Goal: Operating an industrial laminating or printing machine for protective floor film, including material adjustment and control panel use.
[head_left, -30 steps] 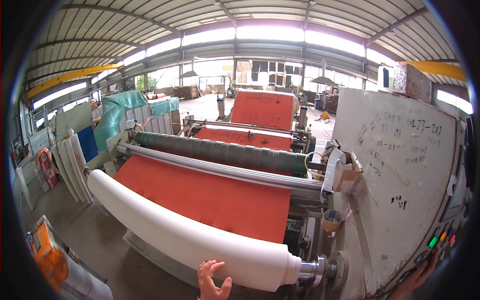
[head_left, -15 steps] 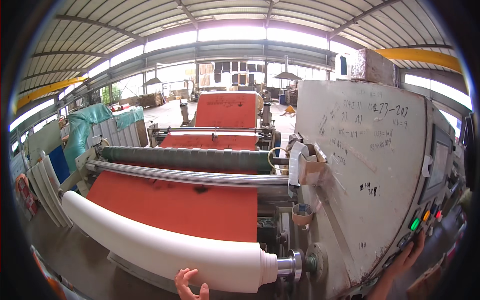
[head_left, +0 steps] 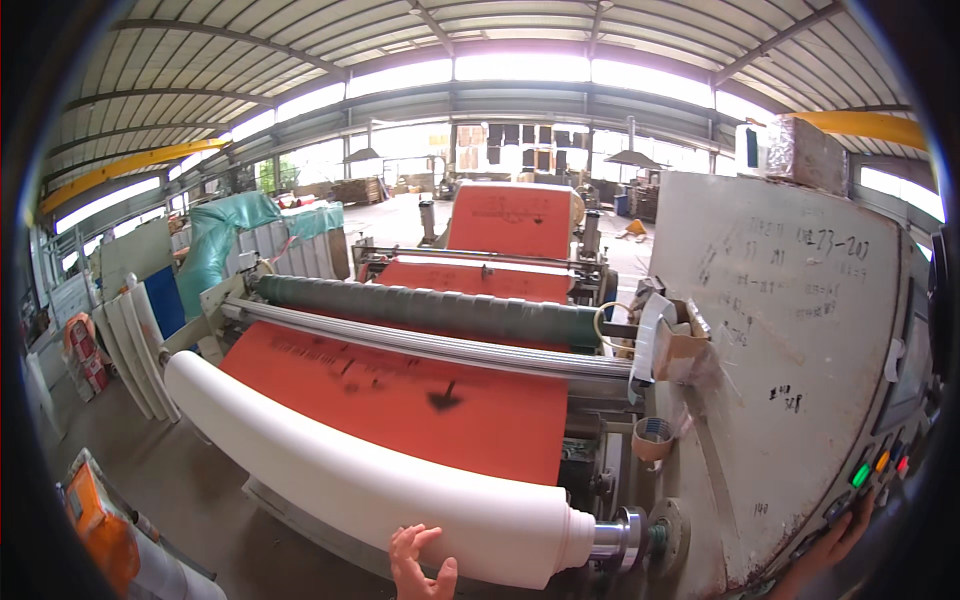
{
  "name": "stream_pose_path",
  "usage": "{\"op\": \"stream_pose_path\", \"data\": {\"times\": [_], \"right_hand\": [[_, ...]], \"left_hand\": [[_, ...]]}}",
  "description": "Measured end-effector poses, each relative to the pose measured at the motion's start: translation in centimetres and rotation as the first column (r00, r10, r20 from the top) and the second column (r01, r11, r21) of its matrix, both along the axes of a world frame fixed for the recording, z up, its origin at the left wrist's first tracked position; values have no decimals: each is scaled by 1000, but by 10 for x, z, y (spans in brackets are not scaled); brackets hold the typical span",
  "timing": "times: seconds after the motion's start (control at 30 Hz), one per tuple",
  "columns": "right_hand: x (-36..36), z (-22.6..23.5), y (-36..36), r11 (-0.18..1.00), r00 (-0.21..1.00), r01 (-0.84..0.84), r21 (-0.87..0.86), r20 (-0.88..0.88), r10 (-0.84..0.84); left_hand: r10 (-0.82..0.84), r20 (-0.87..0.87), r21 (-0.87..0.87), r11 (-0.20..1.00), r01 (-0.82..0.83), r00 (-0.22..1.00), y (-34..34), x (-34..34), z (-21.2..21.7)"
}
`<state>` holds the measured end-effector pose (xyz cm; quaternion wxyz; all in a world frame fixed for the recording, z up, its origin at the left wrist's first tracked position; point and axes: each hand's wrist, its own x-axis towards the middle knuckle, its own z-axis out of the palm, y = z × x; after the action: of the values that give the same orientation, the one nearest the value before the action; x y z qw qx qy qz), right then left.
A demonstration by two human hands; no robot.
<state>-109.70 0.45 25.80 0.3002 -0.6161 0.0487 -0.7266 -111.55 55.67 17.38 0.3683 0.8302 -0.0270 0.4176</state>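
A thick white roll (head_left: 350, 455) lies across the machine, on a shiny metal shaft end (head_left: 622, 540) at its right. Red sheet material (head_left: 500, 430) with dark printed marks runs from the far rollers down behind this roll. My left hand (head_left: 420, 565) is at the roll's near side, toward its right end, its fingers apart and holding nothing; whether they touch the surface I cannot tell. On the right, my right hand (head_left: 848, 530) reaches the control panel just below the lit green button (head_left: 861, 475). Its fingers look stretched out, partly lost in the dark rim.
A dark green roller (head_left: 430, 307) and a ribbed metal bar (head_left: 430, 345) span the machine. The large pale cabinet (head_left: 760, 400) with handwriting stands at right, a tape roll (head_left: 652, 438) beside it. Curved white panels (head_left: 130, 350) and an orange bag (head_left: 100, 520) are at left.
The view has swung left, so everything sits further right. The red sheet has moved toward the white roll; more dark marks show below the metal bar. Both hands keep about the same places.
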Motion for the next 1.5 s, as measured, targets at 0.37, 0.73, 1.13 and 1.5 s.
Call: {"op": "stream_pose_path", "data": {"times": [0.37,0.73,1.13,1.5], "right_hand": [[1,2,6,999,999,-39,-36,-5,38],[3,16,33,1000,1000,-4,13,10,3],[-10,14,33,1000,999,12,15,-41,-11],[7,26,44,998,998,-59,-4,31,59]], "left_hand": [[65,27,19,998,-66,997,-1,-5,-2],[73,29,21,997,-74,997,0,-7,-2],[67,-40,21,998,-66,997,1,-16,-4],[-41,-10,-74,996,40,999,5,-7,-27]]}}
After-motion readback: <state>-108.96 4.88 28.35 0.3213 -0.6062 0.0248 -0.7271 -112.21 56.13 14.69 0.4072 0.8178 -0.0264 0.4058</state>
